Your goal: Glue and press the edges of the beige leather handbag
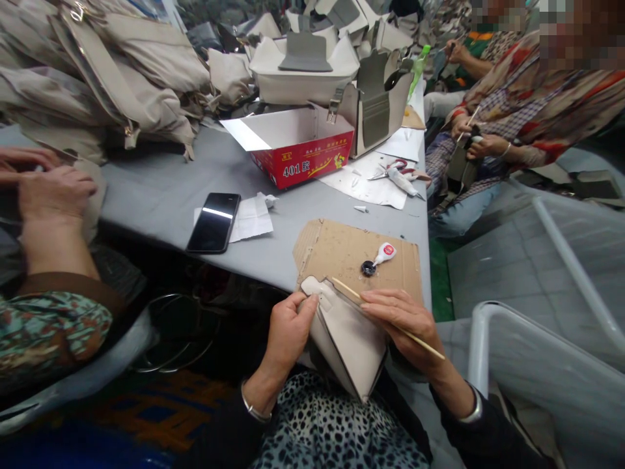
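Note:
A beige leather bag piece (352, 339) rests tilted on my lap against the table's edge. My left hand (291, 326) pinches its upper left corner beside a small tab, thumb on top. Between the fingers of my right hand (405, 322) lies a thin wooden stick (422, 343), its tip at the bag's top edge. That hand also bears on the bag's right side; its lower fingers are partly hidden. Just beyond, a white glue bottle (387, 252) lies with its nozzle at a small black cap (368, 268) on a cardboard sheet (332, 251).
A phone (213, 223) and paper (251, 220) lie left of the cardboard. Behind stand a red box (312, 153) and unfinished bags (305, 81); pliers (403, 177) lie to the right. Co-workers' hands (53, 185) are at left and right. A metal rail (481, 345) stands near my right arm.

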`<action>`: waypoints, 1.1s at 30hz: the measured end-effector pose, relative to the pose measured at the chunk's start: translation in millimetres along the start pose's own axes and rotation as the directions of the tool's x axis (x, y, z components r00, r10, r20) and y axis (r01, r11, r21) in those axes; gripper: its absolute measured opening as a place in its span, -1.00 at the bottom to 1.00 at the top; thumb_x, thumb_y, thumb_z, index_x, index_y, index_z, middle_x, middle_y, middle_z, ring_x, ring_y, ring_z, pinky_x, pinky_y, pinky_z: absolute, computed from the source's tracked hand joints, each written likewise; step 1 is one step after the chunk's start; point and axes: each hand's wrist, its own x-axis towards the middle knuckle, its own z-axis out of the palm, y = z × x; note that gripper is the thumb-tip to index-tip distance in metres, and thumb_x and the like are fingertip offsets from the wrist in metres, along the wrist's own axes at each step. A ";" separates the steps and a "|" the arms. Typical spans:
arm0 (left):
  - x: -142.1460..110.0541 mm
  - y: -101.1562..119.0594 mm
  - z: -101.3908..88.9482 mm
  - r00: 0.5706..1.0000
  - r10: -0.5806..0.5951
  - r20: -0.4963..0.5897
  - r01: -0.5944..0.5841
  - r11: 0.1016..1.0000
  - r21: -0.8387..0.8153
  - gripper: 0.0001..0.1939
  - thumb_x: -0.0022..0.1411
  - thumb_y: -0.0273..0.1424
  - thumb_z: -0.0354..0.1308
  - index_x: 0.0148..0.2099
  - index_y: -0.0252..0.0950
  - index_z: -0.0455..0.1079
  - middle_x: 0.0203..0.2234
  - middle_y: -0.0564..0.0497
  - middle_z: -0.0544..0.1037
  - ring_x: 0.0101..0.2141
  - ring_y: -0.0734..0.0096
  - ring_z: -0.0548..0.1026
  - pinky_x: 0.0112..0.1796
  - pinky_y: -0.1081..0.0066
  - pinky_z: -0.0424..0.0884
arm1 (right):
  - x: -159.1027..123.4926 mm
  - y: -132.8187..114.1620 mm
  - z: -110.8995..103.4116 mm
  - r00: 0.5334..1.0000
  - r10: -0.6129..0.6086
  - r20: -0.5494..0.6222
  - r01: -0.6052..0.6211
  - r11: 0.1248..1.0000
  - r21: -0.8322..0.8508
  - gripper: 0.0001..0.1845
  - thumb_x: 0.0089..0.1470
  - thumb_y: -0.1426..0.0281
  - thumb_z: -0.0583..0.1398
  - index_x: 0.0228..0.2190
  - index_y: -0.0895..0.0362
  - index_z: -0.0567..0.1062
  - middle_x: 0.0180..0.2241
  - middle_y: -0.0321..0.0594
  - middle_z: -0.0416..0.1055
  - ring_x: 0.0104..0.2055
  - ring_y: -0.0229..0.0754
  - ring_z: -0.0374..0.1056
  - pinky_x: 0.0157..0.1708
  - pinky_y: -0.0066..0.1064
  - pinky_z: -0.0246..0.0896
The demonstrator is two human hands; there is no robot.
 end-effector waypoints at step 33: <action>-75.1 61.6 -90.1 0.922 -0.131 0.364 0.146 0.989 -0.014 -0.65 0.13 -0.13 0.34 -0.30 -0.38 0.58 -0.47 -0.10 0.59 -0.46 0.27 0.49 -0.45 0.45 0.38 | 49.1 -75.9 70.7 0.787 0.093 0.610 -0.616 0.172 0.769 -0.50 0.20 -0.06 0.27 -0.19 0.12 0.39 -0.32 -0.34 0.25 -0.39 -0.33 0.17 -0.36 -0.52 0.21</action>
